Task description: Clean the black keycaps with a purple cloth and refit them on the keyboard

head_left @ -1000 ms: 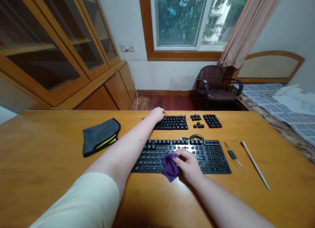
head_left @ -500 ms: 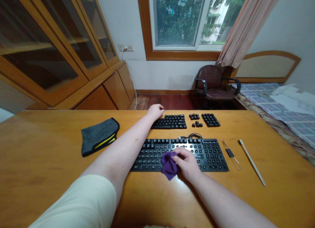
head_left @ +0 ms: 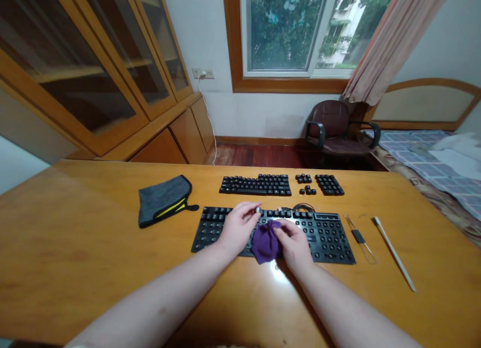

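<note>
My left hand (head_left: pixel 239 227) is closed, pinching a small dark keycap (head_left: pixel 257 210) between thumb and fingers above the keyboard (head_left: pixel 326 238). That black keyboard lies in front of me with most keycaps off, though a few stay on along its upper edge and left side. A crumpled purple cloth (head_left: pixel 266 243) hangs from my right hand (head_left: pixel 295 243), which grips it by thumb and fingers over the middle of the board. Behind the keyboard, removed keycaps (head_left: pixel 255 186) stand in rows, with a gap in the upper row. Part of the board is hidden by both hands and the cloth.
Further keycaps (head_left: pixel 329 185) sit in a block and small clusters at the back right. A wire keycap puller (head_left: pixel 359 237) and a thin brush (head_left: pixel 394 254) lie right of the keyboard. A folded grey cloth (head_left: pixel 163 200) with yellow lining rests at the left.
My left hand has come back from the rows of loose keycaps to the keyboard, bringing a keycap beside the purple cloth. My right hand still holds the cloth. The view has shifted slightly.
</note>
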`<state>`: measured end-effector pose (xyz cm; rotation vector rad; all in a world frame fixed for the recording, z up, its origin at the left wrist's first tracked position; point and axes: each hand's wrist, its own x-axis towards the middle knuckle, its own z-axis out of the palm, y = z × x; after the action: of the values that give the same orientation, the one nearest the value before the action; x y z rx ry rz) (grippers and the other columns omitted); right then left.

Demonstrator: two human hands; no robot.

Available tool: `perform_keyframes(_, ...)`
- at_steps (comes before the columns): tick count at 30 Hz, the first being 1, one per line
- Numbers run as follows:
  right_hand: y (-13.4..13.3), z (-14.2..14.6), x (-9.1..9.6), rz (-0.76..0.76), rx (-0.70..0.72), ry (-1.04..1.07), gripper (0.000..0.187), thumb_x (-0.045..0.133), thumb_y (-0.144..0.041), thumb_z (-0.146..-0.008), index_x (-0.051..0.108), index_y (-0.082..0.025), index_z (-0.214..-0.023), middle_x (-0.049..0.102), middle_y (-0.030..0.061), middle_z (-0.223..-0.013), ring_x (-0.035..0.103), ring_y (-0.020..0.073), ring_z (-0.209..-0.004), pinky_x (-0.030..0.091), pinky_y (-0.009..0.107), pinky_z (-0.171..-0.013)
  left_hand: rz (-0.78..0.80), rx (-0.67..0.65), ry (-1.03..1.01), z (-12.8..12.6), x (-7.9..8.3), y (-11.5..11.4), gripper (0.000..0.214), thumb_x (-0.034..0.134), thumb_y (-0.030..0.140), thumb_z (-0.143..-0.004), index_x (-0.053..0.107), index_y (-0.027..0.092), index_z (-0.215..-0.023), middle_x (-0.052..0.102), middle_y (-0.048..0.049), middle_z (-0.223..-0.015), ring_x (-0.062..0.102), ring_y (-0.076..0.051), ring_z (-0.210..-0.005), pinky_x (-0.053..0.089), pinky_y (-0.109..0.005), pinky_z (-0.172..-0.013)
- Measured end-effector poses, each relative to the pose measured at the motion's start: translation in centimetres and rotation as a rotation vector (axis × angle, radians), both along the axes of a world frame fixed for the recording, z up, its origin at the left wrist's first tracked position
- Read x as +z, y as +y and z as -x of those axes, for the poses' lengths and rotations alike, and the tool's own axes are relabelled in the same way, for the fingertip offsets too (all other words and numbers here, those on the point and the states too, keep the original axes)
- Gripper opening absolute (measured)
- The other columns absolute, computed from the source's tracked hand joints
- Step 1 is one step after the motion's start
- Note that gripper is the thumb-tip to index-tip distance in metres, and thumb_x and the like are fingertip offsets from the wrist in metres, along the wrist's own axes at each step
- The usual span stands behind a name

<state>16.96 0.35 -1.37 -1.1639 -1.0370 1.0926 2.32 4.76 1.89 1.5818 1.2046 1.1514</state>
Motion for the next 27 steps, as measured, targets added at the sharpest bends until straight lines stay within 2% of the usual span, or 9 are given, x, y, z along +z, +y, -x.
perform_keyframes(3, 0.0, 0.1, -0.3, 0.026, -0.028, 0.065, 0.016, 0.065, -0.031, -0.069, 0.065, -0.018, -0.080, 0.067, 0.0044, -0.077, 0.061, 0.0177, -0.072, 0.048, 0.031, -0.069, 0.136, -0.003, -0.162, 0.4, -1.8, -2.3, 0.031, 0.060, 0.015, -0.070, 0.061, 0.018, -0.100, 0.062, -0.0067, -0.098, 0.060, -0.015, -0.089, 0.048, -0.030, -0.084)
perform_keyframes(8, 0.0, 0.1, -0.3, 0.013, -0.015, 0.036, 0.016, 0.068, -0.028, -0.065, 0.065, -0.019, -0.078, 0.066, 0.0030, -0.072, 0.060, 0.0165, -0.066, 0.049, 0.030, -0.063, 0.273, -0.027, -0.304, 0.1, -2.9, -3.2, 0.022, 0.065, 0.014, -0.064, 0.060, 0.015, -0.085, 0.065, -0.0048, -0.083, 0.063, -0.015, -0.081, 0.051, -0.030, -0.079)
perform_keyframes(15, 0.2, -0.3, -0.2, -0.131, 0.113, -0.151, 0.011, 0.068, -0.023, -0.067, 0.070, -0.022, -0.077, 0.067, 0.0052, -0.084, 0.061, 0.0195, -0.082, 0.047, 0.035, -0.078, 0.217, -0.037, -0.324, 0.2, -2.9, -3.3, 0.018, 0.068, 0.014, -0.061, 0.060, 0.016, -0.077, 0.063, -0.0026, -0.077, 0.062, -0.014, -0.072, 0.052, -0.027, -0.071)
perform_keyframes(21, 0.1, -0.4, 0.4, -0.189, 0.229, -0.252, 0.015, 0.067, -0.023, -0.069, 0.071, -0.025, -0.083, 0.068, 0.0056, -0.085, 0.061, 0.0200, -0.083, 0.048, 0.036, -0.078, 0.045, -0.017, -0.148, 1.0, -2.9, -3.2, 0.006, 0.070, 0.018, -0.061, 0.067, 0.019, -0.066, 0.064, -0.0034, -0.073, 0.061, -0.016, -0.071, 0.051, -0.028, -0.071)
perform_keyframes(24, 0.1, -0.4, 0.5, -0.185, 0.219, -0.249, 0.009, 0.066, -0.024, -0.070, 0.072, -0.025, -0.076, 0.069, 0.0049, -0.078, 0.061, 0.0194, -0.078, 0.049, 0.035, -0.074, 0.051, 0.004, -0.092, 1.0, -2.9, -3.3, 0.004, 0.071, 0.019, -0.060, 0.069, 0.020, -0.064, 0.065, -0.0027, -0.068, 0.061, -0.015, -0.066, 0.051, -0.027, -0.068)
perform_keyframes(27, 0.2, -0.4, 0.2, -0.170, 0.147, -0.240, 0.007, 0.066, -0.023, -0.069, 0.072, -0.024, -0.067, 0.068, 0.0046, -0.071, 0.062, 0.0189, -0.073, 0.050, 0.033, -0.070, 0.053, 0.012, -0.075, 0.8, -3.0, -3.3, 0.005, 0.072, 0.021, -0.059, 0.069, 0.021, -0.063, 0.065, -0.0024, -0.067, 0.061, -0.016, -0.066, 0.052, -0.027, -0.066)
